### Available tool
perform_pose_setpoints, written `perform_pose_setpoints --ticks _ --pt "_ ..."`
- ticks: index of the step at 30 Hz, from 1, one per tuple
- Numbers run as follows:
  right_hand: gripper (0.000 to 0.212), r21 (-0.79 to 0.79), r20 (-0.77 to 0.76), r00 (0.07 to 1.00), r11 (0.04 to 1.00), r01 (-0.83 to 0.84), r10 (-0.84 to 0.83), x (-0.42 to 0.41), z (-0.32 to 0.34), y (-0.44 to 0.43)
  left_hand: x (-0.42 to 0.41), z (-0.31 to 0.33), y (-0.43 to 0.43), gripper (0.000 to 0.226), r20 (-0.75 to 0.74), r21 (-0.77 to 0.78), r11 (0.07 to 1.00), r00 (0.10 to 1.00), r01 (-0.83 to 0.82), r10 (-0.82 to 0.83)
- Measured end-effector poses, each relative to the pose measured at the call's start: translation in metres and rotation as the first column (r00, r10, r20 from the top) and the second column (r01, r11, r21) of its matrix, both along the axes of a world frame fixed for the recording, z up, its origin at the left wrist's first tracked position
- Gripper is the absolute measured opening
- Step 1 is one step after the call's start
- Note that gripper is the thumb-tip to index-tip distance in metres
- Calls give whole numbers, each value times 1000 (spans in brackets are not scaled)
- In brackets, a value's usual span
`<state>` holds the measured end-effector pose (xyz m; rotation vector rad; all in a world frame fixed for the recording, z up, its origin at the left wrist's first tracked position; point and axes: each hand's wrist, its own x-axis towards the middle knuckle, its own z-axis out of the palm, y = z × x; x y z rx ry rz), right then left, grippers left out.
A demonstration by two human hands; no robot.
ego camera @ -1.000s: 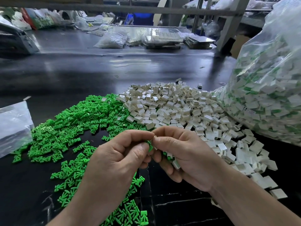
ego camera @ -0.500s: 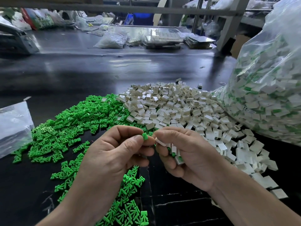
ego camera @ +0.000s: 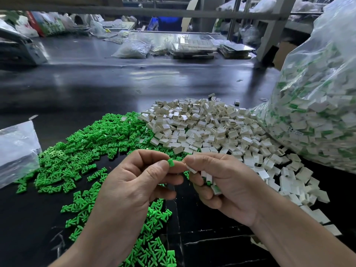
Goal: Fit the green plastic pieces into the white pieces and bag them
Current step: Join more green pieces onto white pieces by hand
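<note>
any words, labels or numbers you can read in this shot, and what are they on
No text here is legible.
Small dark print on the clear bag at the right: too small to read.
Printing on the red packaging at the far left: too blurred to read.

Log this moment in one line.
left hand: pinches green piece | right hand: pinches white piece | state: not yet joined
</note>
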<state>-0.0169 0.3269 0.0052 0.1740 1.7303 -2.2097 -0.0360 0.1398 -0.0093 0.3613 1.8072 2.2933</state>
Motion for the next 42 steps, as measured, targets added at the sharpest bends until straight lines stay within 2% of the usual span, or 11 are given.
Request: perform_pose_setpoints --ticks 4,8,14,22,27,31,36,39,42 --pt "15 -50 -6 999 998 -32 32 1 0 -1 0 0 0 14 24 -15 1000 1000 -17 18" --pt "16 -100 -29 997 993 -68 65 2 2 -2 2 1 2 19 43 -25 1000 999 4 -3" --pt "17 -44 -38 998 998 -48 46 3 4 0 3 0 4 15 51 -31 999 999 13 -12" --pt "7 -66 -91 996 998 -18 12 4 2 -4 3 2 4 25 -2 -95 995 1000 -21 21" --pt "11 -132 -94 995 991 6 -19 4 1 -5 5 3 4 23 -45 -133 991 999 -34 28" --pt "24 -47 -126 992 999 -19 13 5 -2 -7 7 2 5 17 -89 -169 985 996 -39 24" --pt "11 123 -200 978 992 -26 51 6 0 -7 7 3 5 11 -136 -203 974 988 -96 69" --pt "12 279 -253 966 960 16 57 8 -2 -7 6 3 3 10 -164 -225 965 981 -138 102" --pt "15 290 -268 963 956 43 38 9 -2 -10 6 5 2 11 -183 -241 959 977 -151 108"
